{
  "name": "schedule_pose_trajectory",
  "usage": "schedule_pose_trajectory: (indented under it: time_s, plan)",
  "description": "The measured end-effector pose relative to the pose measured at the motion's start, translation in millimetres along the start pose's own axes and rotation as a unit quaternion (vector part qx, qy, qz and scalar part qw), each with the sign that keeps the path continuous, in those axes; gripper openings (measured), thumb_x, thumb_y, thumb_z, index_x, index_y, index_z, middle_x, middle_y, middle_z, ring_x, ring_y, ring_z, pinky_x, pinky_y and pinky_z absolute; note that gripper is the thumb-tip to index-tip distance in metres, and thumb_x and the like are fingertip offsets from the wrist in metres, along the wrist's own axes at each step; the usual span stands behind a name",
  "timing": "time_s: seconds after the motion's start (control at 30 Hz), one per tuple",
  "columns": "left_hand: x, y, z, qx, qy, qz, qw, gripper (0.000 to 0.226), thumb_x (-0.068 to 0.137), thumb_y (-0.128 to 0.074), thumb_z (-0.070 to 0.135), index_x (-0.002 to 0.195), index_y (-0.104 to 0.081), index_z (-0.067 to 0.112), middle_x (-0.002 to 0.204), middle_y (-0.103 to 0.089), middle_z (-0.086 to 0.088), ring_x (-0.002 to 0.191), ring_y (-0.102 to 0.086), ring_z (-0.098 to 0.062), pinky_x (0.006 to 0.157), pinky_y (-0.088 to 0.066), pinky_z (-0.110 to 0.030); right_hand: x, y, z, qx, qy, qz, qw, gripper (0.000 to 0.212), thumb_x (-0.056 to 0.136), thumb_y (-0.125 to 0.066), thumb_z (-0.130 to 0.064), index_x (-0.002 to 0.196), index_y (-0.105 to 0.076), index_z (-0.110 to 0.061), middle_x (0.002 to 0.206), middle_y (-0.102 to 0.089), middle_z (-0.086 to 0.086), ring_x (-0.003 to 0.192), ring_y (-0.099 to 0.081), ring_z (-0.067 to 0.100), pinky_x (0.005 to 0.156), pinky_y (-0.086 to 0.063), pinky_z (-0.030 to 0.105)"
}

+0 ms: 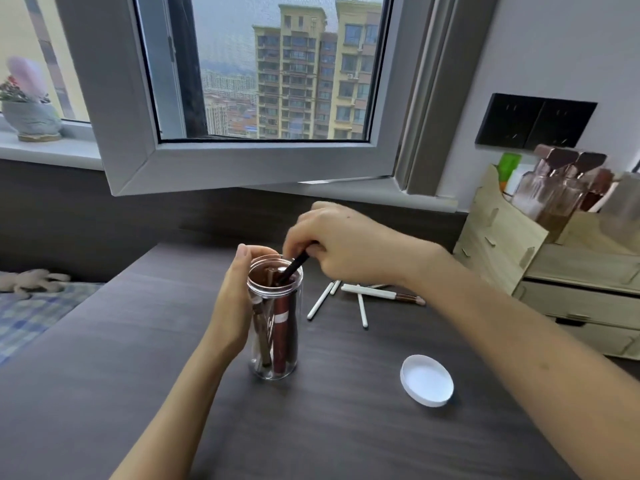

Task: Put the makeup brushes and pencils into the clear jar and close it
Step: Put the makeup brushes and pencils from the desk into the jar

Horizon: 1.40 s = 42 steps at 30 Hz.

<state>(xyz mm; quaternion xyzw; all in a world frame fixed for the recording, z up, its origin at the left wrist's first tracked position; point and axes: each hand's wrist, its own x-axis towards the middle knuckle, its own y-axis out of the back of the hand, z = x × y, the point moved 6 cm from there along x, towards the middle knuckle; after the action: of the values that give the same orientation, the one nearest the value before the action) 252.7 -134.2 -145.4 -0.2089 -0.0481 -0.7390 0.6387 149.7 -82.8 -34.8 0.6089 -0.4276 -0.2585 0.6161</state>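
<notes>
A clear jar (275, 358) stands upright on the dark desk, with several dark red and brown pencils inside. My left hand (235, 299) wraps around its left side near the rim. My right hand (346, 244) hovers just above the mouth, pinching a black pencil (294, 266) whose lower end is inside the jar. Several white-handled brushes (374, 292) lie on the desk behind the jar to the right. The white lid (426, 380) lies flat at the front right, off the jar.
The dark desk (346, 438) runs to an edge on the left, with a checked bed (31, 317) beyond. A wooden drawer organizer (568, 289) with bottles stands at the right. An open window sash (242, 161) overhangs the back of the desk.
</notes>
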Motion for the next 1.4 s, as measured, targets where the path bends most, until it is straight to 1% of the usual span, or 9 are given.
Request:
schedule_pose_trajectory:
  time_s: [0.2, 0.33, 0.47, 0.63, 0.8, 0.93, 1.13, 1.27, 1.4]
  plan:
    - [-0.4, -0.9, -4.1, -0.032, 0.007, -0.019, 0.999, 0.051, 0.098, -0.020, 0.043, 0.091, -0.064, 0.017, 0.077, -0.076, 0.005, 0.077, -0.070, -0.005, 0.068, -0.053, -0.016, 15.5, -16.4, -14.7, 0.150, 0.013, -0.015, 0.989, 0.011, 0.079, -0.061, 0.000, 0.088, -0.062, -0.006, 0.091, -0.068, 0.008, 0.083, -0.064, 0.019, 0.075, -0.053, 0.028]
    - [2.4, 2.9, -5.5, -0.007, -0.026, 0.006, 1.000, 0.052, 0.096, -0.023, 0.049, 0.083, -0.063, 0.018, 0.075, -0.074, 0.005, 0.074, -0.067, -0.003, 0.069, -0.050, -0.013, -0.6, -4.2, 39.4, 0.313, -0.066, 0.098, 0.942, 0.012, 0.084, -0.058, 0.002, 0.088, -0.066, -0.006, 0.085, -0.071, 0.014, 0.074, -0.067, 0.022, 0.071, -0.055, 0.027]
    - [2.4, 4.8, -9.4, -0.003, -0.026, 0.026, 0.999, 0.049, 0.093, -0.024, 0.045, 0.083, -0.064, 0.018, 0.080, -0.073, 0.002, 0.078, -0.067, -0.006, 0.072, -0.050, -0.016, -9.3, -63.9, 105.2, 0.081, -0.197, 0.086, 0.973, 0.026, 0.085, -0.054, -0.003, 0.103, -0.072, -0.009, 0.103, -0.073, 0.012, 0.093, -0.065, 0.023, 0.082, -0.047, 0.026]
    - [0.1, 3.0, -7.6, -0.001, -0.033, 0.039, 0.999, 0.049, 0.101, -0.023, 0.035, 0.085, -0.064, 0.014, 0.075, -0.074, 0.012, 0.074, -0.066, 0.000, 0.070, -0.049, -0.012, -4.4, -153.7, 101.6, -0.241, -0.070, 0.024, 0.968, 0.033, 0.071, -0.043, -0.008, 0.081, -0.072, -0.020, 0.076, -0.071, -0.003, 0.072, -0.065, 0.023, 0.060, -0.049, 0.028]
    - [-1.3, 3.0, -5.6, 0.026, -0.049, 0.046, 0.997, 0.048, 0.104, -0.020, 0.018, 0.096, -0.061, -0.006, 0.071, -0.072, 0.015, 0.071, -0.064, 0.005, 0.067, -0.046, -0.007, 7.1, -170.1, 91.6, -0.341, 0.001, 0.019, 0.940, 0.013, 0.061, -0.069, -0.016, 0.053, -0.060, -0.023, 0.052, -0.060, -0.006, 0.056, -0.058, 0.016, 0.052, -0.042, 0.024]
    - [-0.5, 4.2, -5.7, 0.044, -0.059, 0.051, 0.996, 0.042, 0.103, -0.023, 0.011, 0.092, -0.062, -0.003, 0.072, -0.071, 0.020, 0.072, -0.063, 0.006, 0.067, -0.043, -0.005, 13.1, -168.2, 86.2, -0.355, 0.054, 0.009, 0.933, 0.017, 0.065, -0.058, -0.012, 0.050, -0.057, -0.020, 0.051, -0.059, -0.004, 0.050, -0.056, 0.017, 0.049, -0.044, 0.022]
    - [0.7, 3.8, -8.9, 0.002, -0.033, 0.042, 0.999, 0.047, 0.103, -0.021, 0.024, 0.086, -0.063, 0.011, 0.072, -0.073, 0.012, 0.072, -0.065, 0.002, 0.067, -0.048, -0.010, 9.7, -130.5, 76.3, -0.261, 0.071, 0.190, 0.944, 0.027, 0.078, -0.036, -0.002, 0.078, -0.063, -0.007, 0.065, -0.064, 0.007, 0.063, -0.064, 0.026, 0.085, -0.056, 0.038]
    - [0.2, 2.9, -8.8, 0.008, -0.024, 0.045, 0.999, 0.048, 0.103, -0.023, 0.026, 0.092, -0.062, 0.000, 0.073, -0.073, 0.011, 0.072, -0.066, 0.000, 0.067, -0.048, -0.012, -10.9, -56.6, 76.3, -0.110, -0.076, 0.363, 0.922, 0.022, 0.089, -0.047, -0.021, 0.101, -0.064, -0.016, 0.067, -0.064, 0.005, 0.060, -0.061, 0.026, 0.059, -0.048, 0.037]
    - [-3.3, -0.9, -6.1, 0.021, -0.026, 0.045, 0.998, 0.046, 0.103, -0.022, 0.023, 0.086, -0.062, 0.008, 0.070, -0.073, 0.013, 0.069, -0.066, 0.003, 0.064, -0.048, -0.009, -30.2, -1.2, 45.0, 0.098, -0.092, 0.263, 0.955, 0.034, 0.089, -0.050, -0.045, 0.090, -0.075, -0.022, 0.070, -0.074, 0.004, 0.066, -0.066, 0.023, 0.063, -0.051, 0.034]
